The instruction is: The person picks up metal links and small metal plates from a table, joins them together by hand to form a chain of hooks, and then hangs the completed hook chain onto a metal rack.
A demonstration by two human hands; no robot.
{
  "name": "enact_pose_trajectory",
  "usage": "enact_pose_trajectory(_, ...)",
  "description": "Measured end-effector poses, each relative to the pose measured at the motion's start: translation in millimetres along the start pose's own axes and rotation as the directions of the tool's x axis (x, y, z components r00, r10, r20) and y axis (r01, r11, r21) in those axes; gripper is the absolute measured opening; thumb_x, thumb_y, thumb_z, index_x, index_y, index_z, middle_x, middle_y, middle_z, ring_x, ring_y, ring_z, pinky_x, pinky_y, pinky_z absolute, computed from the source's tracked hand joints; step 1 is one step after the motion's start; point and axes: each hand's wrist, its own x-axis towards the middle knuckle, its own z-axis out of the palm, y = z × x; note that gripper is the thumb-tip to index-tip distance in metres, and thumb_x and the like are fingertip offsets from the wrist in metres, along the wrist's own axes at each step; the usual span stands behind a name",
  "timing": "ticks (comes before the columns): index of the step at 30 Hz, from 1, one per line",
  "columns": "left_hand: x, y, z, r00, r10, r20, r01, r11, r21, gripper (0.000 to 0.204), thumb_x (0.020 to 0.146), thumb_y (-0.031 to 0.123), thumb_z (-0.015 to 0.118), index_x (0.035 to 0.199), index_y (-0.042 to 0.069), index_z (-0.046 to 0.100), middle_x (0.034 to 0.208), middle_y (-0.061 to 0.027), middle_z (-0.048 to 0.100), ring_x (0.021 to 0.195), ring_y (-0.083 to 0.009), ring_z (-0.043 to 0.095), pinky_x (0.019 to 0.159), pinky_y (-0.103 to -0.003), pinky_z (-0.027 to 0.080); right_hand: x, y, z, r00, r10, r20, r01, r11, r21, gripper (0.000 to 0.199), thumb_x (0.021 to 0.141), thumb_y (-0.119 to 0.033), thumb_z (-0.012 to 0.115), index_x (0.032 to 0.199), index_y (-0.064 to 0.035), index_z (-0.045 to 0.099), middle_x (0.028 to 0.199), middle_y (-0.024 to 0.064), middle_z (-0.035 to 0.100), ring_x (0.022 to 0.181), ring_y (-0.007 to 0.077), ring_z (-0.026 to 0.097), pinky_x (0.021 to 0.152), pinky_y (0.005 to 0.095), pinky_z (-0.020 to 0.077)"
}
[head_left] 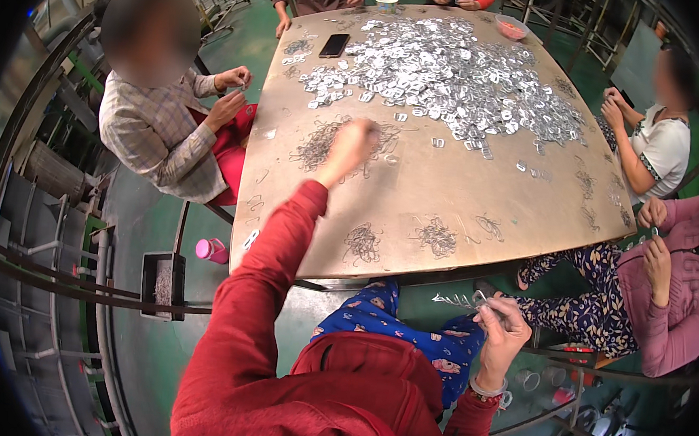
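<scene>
My left arm in a red sleeve reaches across the table, and my left hand (353, 147) is over a pile of thin bent wire pieces (316, 146). It is smeared by motion, so its fingers and anything in them cannot be made out. Close to my lap, beyond the table's front edge, my right hand (504, 324) is closed on a small cluster of thin wire hooks (456, 299), which stick out to the left from between thumb and fingers. A small shiny metal piece shows at the fingertips.
A large heap of flat silvery metal pieces (448, 79) covers the table's (301, 215) far middle. Smaller wire piles (435, 237) lie near the front edge. A phone (334, 46) and an orange-filled bowl (511, 28) stand farther back. Co-workers sit around; a pink jug (212, 250) is on the floor.
</scene>
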Motion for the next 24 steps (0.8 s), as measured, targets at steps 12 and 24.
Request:
enact_pose_trajectory(12,-143,222,22,0.847,0.452,0.28,-0.127,0.684,-0.718,0.011,0.079,0.01,0.063,0.086,0.002,0.06,0.098,-0.0103,0.053,0.1,-0.0292,0.048,0.087,-0.037,0.04,-9,7,6,0.986,0.055,-0.16,-0.044,0.996,0.072,0.015,0.078,0.012,0.061,0.092,0.0068,0.06,0.085,0.0107,0.062,0.072,0.0122,0.059,0.064,0.0226,0.0505)
enact_pose_trajectory(24,-147,211,43,0.872,0.42,0.251,-0.16,0.73,-0.664,0.013,0.079,0.009,0.061,0.09,0.005,0.057,0.097,-0.0061,0.058,0.095,-0.0258,0.054,0.085,-0.037,0.043,-5,10,3,1.0,0.006,-0.005,-0.007,0.996,-0.088,0.016,0.075,0.014,0.063,0.088,0.0058,0.06,0.091,0.0125,0.057,0.07,0.0142,0.059,0.06,0.024,0.0497)
